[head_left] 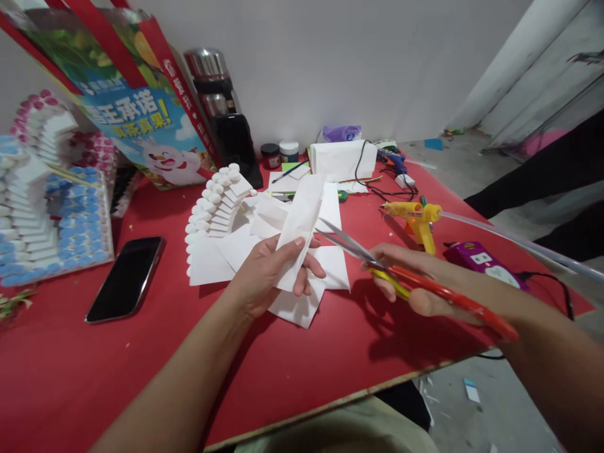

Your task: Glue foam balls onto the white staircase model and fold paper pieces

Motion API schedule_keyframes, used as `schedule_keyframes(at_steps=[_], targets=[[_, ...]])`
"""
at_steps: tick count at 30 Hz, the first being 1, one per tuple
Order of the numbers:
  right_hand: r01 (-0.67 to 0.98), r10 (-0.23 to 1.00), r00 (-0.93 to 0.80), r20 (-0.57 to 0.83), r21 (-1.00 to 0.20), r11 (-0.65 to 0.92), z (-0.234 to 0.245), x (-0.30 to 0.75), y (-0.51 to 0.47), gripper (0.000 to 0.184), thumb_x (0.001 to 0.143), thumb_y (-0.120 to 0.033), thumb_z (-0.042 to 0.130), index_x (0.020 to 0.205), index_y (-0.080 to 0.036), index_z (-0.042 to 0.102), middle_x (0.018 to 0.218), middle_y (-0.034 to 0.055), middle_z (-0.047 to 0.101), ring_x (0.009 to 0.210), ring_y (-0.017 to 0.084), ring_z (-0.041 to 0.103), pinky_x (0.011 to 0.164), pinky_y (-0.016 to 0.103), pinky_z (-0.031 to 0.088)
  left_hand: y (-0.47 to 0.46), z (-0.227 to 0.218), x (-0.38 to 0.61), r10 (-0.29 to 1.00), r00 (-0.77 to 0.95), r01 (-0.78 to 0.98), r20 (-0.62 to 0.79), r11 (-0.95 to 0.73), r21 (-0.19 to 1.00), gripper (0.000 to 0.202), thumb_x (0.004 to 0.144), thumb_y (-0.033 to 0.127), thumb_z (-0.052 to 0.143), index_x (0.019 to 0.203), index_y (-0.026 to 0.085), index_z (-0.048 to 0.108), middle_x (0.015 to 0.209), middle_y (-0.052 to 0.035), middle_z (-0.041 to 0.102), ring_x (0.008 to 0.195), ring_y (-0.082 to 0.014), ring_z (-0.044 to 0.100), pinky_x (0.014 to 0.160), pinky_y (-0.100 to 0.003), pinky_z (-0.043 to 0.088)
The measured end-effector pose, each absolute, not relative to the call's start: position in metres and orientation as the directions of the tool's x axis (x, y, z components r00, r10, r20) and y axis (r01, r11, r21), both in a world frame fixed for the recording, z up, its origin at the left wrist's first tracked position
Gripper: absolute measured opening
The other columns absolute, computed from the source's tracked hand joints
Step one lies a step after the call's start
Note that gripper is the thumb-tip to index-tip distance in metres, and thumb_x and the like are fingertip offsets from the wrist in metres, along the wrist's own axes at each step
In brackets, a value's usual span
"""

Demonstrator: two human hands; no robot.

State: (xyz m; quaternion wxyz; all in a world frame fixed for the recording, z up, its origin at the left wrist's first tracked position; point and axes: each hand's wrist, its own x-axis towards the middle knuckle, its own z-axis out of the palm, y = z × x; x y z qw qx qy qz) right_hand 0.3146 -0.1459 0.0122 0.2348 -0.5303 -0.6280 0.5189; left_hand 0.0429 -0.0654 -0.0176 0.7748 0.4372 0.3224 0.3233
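The left hand [264, 277] holds a folded white paper strip [302, 220] up above the red tabletop [141, 365]. Its grip is closed, thumb in front and fingers behind, so the paper stays stiff. The right hand [406, 280] has its grip closed on the scissors [352, 246], whose open blades point at the paper's edge. Spare white sheets [330, 267] lie just below.

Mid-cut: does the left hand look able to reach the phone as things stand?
Probably yes for reach: only bare red table lies between the left hand and the phone. But that hand is gripping the white paper strip, so it likely must let go first.
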Motion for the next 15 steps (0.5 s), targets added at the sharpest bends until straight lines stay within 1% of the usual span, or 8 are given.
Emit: schedule_keyframes(at_steps=[2,4,6,11,15], targets=[[0.448,0.850,-0.390,-0.356,-0.879,-0.163,0.017,0.308,-0.142,0.053,0.079,-0.067,0.075,0.113,-0.027,0.064,0.090,0.0048,0.068,0.072,0.021,0.060,0.061,0.031,0.048,-0.068,-0.018,0.045,0.758,0.609,-0.199,-0.233,0.430,0.880,0.028,0.096,0.038,0.068,0.108,0.012,0.071,0.074,-0.0060,0.077,0.041,-0.0085,0.054,0.054,-0.026,0.056],[0.450,0.813,-0.419,-0.403,-0.871,-0.199,0.022,0.302,-0.137,0.055,0.080,-0.063,0.077,0.119,-0.028,0.063,0.096,0.0045,0.070,0.078,0.021,0.063,0.066,0.029,0.049,-0.069,-0.020,0.046,0.732,0.640,-0.190,-0.232,0.444,0.876,0.027,0.097,0.037,0.066,0.107,0.012,0.070,0.074,-0.0071,0.077,0.042,-0.0094,0.056,0.055,-0.026,0.056],[0.420,0.802,-0.441,-0.403,-0.882,-0.212,0.025,0.298,-0.133,0.057,0.080,-0.063,0.077,0.122,-0.027,0.062,0.097,0.0042,0.070,0.079,0.021,0.064,0.066,0.028,0.049,-0.070,-0.022,0.047,0.710,0.669,-0.190,-0.218,0.447,0.874,0.026,0.099,0.037,0.064,0.106,0.012,0.069,0.074,-0.0081,0.078,0.043,-0.0102,0.058,0.056,-0.027,0.057],[0.360,0.799,-0.463,-0.383,-0.905,-0.226,0.024,0.292,-0.128,0.056,0.081,-0.059,0.079,0.119,-0.022,0.062,0.097,0.0040,0.067,0.078,0.018,0.060,0.067,0.027,0.045,-0.070,-0.025,0.045,0.689,0.693,-0.177,-0.212,0.448,0.876,0.026,0.100,0.037,0.062,0.104,0.012,0.068,0.074,-0.0091,0.078,0.043,-0.0104,0.059,0.057,-0.027,0.058],[0.329,0.796,-0.472,-0.379,-0.913,-0.240,0.022,0.290,-0.126,0.054,0.082,-0.052,0.082,0.123,-0.025,0.060,0.097,0.0017,0.063,0.082,0.017,0.058,0.069,0.027,0.043,-0.069,-0.024,0.045,0.679,0.705,-0.183,-0.204,0.453,0.872,0.025,0.101,0.036,0.061,0.103,0.012,0.068,0.074,-0.0086,0.079,0.043,-0.0096,0.059,0.056,-0.026,0.058]])
